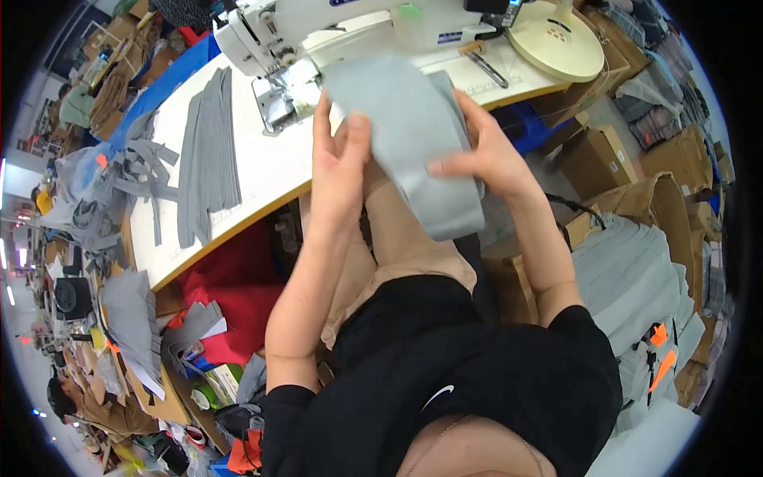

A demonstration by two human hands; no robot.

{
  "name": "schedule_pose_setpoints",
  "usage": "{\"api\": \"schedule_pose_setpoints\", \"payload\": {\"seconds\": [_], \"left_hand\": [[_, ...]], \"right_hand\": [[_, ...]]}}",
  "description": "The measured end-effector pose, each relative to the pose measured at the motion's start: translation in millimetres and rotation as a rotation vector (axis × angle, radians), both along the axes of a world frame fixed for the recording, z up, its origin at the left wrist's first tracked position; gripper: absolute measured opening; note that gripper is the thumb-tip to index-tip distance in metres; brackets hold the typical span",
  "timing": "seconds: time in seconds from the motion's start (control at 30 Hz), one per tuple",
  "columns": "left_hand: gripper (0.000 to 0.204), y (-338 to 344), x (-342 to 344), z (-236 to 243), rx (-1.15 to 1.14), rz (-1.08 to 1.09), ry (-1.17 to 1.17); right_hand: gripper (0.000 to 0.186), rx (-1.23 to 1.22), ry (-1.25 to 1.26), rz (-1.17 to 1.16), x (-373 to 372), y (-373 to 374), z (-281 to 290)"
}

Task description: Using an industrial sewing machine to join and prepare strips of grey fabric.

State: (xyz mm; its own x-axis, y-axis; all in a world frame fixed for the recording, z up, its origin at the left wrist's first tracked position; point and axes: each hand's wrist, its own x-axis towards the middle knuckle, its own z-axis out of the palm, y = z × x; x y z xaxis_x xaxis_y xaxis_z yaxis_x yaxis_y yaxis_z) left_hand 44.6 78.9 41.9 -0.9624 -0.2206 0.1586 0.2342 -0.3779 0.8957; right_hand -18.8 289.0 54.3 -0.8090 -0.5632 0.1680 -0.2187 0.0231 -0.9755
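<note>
A folded piece of light grey fabric (413, 131) is held up over my lap, in front of the table edge. My left hand (343, 151) grips its left side, thumb on the near face. On the right side my right hand (489, 155) pinches the fabric, its thumb lying across the front and its fingers behind. The lower end of the cloth hangs down over my thigh. Beyond it stands a white sewing machine (238, 40), whose metal plate (286, 95) shows to the left of the fabric.
A stack of grey fabric strips (208, 159) lies on the white table (274, 163). Thread snips (486, 65) and a round cream thread stand base (556, 40) sit behind right. Grey cut pieces (628, 278) are piled at my right, near cardboard boxes (600, 163). Red cloth (238, 278) hangs below the table.
</note>
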Motion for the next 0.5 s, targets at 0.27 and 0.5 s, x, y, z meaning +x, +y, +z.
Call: {"api": "schedule_pose_setpoints", "payload": {"seconds": [0.27, 0.5], "left_hand": [[0.100, 18.3, 28.6, -10.6, -0.186, -0.389, -0.277], [0.112, 33.2, 37.5, -1.0, -0.178, -0.430, -0.328]], "right_hand": [[0.051, -0.644, -0.526, -0.212, -32.0, 2.4, 17.5], [0.049, -0.737, -0.552, -0.364, -80.3, 40.0, -13.6]]}}
